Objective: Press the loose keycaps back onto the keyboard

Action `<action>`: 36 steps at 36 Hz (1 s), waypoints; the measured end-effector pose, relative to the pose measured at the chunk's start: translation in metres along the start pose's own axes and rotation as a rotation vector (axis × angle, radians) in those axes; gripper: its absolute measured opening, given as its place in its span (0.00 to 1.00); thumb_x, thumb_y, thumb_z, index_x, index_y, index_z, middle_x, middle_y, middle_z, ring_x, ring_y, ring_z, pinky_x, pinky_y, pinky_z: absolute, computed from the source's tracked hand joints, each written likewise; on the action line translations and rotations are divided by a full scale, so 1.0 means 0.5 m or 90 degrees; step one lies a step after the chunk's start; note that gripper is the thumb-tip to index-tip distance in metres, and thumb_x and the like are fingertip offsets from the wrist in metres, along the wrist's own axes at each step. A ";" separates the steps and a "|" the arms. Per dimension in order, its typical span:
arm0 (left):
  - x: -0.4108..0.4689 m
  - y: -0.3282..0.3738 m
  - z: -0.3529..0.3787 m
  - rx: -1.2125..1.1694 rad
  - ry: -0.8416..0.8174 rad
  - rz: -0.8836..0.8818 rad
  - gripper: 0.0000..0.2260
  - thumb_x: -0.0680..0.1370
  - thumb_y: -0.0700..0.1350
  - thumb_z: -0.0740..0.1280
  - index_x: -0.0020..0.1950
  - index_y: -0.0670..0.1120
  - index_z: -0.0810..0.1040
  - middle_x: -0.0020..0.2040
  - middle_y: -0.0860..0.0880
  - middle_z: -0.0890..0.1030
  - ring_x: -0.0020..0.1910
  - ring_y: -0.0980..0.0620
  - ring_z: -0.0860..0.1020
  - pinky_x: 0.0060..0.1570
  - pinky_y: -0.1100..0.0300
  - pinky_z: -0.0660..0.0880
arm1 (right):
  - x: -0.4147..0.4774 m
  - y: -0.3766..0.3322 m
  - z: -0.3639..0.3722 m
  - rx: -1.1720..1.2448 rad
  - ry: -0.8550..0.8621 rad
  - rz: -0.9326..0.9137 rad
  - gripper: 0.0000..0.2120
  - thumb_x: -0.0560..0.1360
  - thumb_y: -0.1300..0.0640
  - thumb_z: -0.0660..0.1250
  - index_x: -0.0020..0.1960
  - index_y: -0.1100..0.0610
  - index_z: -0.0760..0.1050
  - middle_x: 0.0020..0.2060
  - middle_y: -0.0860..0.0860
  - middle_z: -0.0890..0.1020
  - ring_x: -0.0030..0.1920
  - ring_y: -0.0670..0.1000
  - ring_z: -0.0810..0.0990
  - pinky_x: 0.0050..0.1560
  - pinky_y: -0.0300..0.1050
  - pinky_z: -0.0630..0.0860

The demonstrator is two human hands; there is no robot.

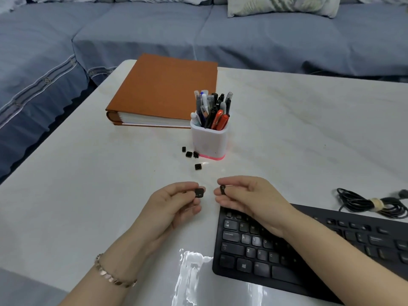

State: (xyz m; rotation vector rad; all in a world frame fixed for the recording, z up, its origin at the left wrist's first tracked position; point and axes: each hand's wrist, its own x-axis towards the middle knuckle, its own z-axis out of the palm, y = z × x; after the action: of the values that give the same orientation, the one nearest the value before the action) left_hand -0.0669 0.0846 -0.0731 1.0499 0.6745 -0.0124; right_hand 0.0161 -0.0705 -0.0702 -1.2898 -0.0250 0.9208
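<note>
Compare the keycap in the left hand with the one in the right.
The left keycap shows its square face; the right keycap is turned edge-on. The right keycap is nearer the keyboard than the left keycap. Both are black, pinched by the left hand and right hand.

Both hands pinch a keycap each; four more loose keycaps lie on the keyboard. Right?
No. In the head view the four loose keycaps lie on the table near the pen holder, not on the keyboard. The left hand and right hand each pinch a keycap.
</note>
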 end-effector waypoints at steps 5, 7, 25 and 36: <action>-0.018 -0.011 0.033 0.074 -0.024 0.039 0.08 0.75 0.30 0.64 0.45 0.38 0.81 0.42 0.45 0.85 0.34 0.55 0.81 0.36 0.64 0.79 | -0.055 0.002 -0.033 0.090 0.017 0.011 0.08 0.77 0.69 0.59 0.50 0.63 0.77 0.41 0.59 0.84 0.38 0.50 0.84 0.39 0.35 0.79; -0.023 -0.017 0.046 0.086 -0.032 0.045 0.08 0.74 0.30 0.64 0.44 0.38 0.81 0.41 0.44 0.84 0.35 0.54 0.81 0.37 0.64 0.79 | -0.074 0.000 -0.046 0.131 0.024 0.009 0.09 0.76 0.70 0.59 0.50 0.64 0.76 0.40 0.59 0.84 0.39 0.51 0.84 0.38 0.34 0.79; -0.044 -0.076 0.150 0.103 -0.022 -0.040 0.08 0.76 0.32 0.64 0.48 0.42 0.80 0.39 0.49 0.83 0.31 0.59 0.76 0.33 0.67 0.77 | -0.181 0.002 -0.141 0.127 0.066 -0.031 0.10 0.71 0.72 0.63 0.49 0.64 0.77 0.41 0.58 0.84 0.40 0.50 0.84 0.37 0.34 0.79; -0.047 -0.118 0.168 0.191 0.008 -0.035 0.08 0.74 0.32 0.68 0.48 0.43 0.81 0.42 0.49 0.83 0.39 0.58 0.80 0.38 0.69 0.76 | -0.207 0.049 -0.207 -0.129 0.237 -0.075 0.06 0.70 0.67 0.69 0.46 0.59 0.78 0.37 0.59 0.84 0.33 0.47 0.81 0.36 0.32 0.77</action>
State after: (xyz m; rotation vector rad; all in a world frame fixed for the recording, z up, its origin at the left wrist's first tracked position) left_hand -0.0622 -0.0202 -0.0811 1.3193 0.7273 -0.1588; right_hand -0.0145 -0.2155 -0.0765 -1.6153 0.0979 0.5771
